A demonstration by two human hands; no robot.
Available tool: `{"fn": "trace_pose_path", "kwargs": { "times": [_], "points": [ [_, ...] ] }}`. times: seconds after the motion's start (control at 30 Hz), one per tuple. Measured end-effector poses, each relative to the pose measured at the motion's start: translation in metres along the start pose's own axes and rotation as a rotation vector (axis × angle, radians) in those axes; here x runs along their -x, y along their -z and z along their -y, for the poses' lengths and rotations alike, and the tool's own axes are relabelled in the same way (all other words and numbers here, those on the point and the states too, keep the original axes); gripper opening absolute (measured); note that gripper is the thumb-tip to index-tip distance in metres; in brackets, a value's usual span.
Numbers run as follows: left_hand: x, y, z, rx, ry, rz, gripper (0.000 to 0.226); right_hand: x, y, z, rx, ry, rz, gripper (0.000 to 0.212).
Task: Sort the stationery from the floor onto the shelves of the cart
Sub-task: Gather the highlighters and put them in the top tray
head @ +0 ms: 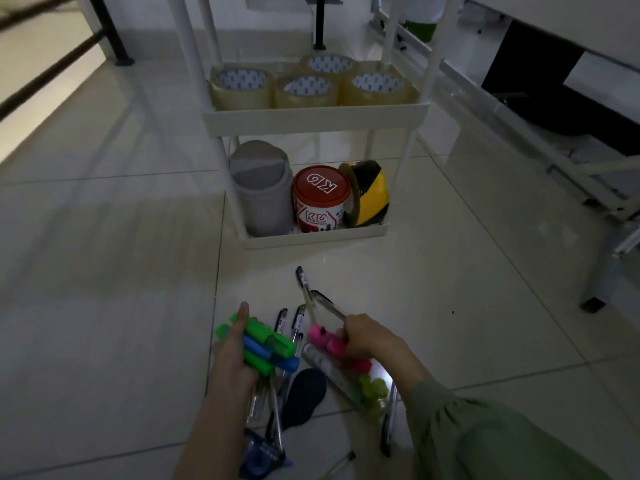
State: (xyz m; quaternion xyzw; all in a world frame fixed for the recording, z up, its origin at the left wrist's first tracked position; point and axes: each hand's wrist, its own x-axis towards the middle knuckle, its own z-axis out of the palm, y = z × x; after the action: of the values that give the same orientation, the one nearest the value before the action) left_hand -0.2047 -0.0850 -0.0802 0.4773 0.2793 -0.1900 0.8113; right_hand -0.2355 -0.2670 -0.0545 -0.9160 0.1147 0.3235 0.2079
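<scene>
Head view, left to right: our left hand (235, 355) clamps green and blue highlighters (268, 348), bundled to shelve together. Loose pens (294, 323) lie on the floor (104, 271) between. Our right hand (370, 337) grips pink highlighters (325, 339). Beyond, the cart (311, 116) holds tape rolls (308, 84).

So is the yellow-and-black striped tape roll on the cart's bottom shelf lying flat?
No, the yellow-and-black striped tape roll stands on edge, tilted.
</scene>
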Motion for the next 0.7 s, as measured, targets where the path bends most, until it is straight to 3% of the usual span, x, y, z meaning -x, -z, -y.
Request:
{"fn": "trace_pose_path", "kwargs": {
  "times": [0.17, 0.3, 0.5, 0.6, 0.7],
  "points": [
    [0.003, -0.004, -0.001, -0.031, 0.105, -0.019, 0.030, 0.006, 0.018, 0.006, -0.260, -0.001, 0.034, 0.035],
    [0.005, -0.013, -0.002, -0.063, 0.187, 0.069, 0.035, 0.023, 0.039, 0.033, -0.601, 0.189, 0.171, 0.034],
    [0.012, -0.011, -0.001, 0.016, 0.175, 0.170, 0.071, 0.030, 0.022, 0.071, -0.637, 0.244, 0.110, 0.033],
    [0.020, -0.002, 0.000, -0.007, 0.184, 0.258, 0.064, 0.029, 0.011, 0.079, -0.606, 0.231, 0.089, 0.032],
    [0.024, 0.006, 0.002, -0.083, 0.184, 0.223, 0.051, 0.026, 0.004, 0.084, -0.459, 0.256, 0.132, 0.028]
  ]
}}
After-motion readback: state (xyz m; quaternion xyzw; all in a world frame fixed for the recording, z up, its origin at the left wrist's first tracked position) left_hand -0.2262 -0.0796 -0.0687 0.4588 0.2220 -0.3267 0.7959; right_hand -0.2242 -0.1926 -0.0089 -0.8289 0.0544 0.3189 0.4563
